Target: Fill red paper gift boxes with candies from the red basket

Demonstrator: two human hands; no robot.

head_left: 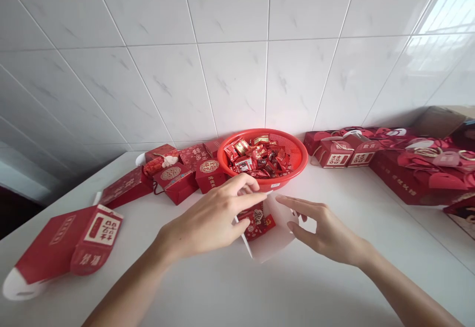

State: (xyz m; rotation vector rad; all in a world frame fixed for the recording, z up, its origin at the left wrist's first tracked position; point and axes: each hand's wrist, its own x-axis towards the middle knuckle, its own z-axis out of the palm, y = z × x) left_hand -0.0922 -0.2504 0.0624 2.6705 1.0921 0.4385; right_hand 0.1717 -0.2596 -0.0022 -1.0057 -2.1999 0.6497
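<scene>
An open gift box (276,245) with a white inside stands on the table in front of me, holding red candy packets (256,223). My left hand (208,220) is closed at its left and back edge, the thumb on the near side and bent fingers above. From the right, my right hand (326,228) grips the box's right wall, thumb inside and some fingers behind it. Just beyond both hands sits a red plastic basket (300,164) with many wrapped candies (256,156). The outside of the box is mostly hidden.
On the left lie an unfilled-looking red gift box (55,240) on its side and several red boxes (176,181). Closed red boxes with string handles (336,154) crowd the right side. A tiled wall (233,79) borders the white table (208,287) at the back.
</scene>
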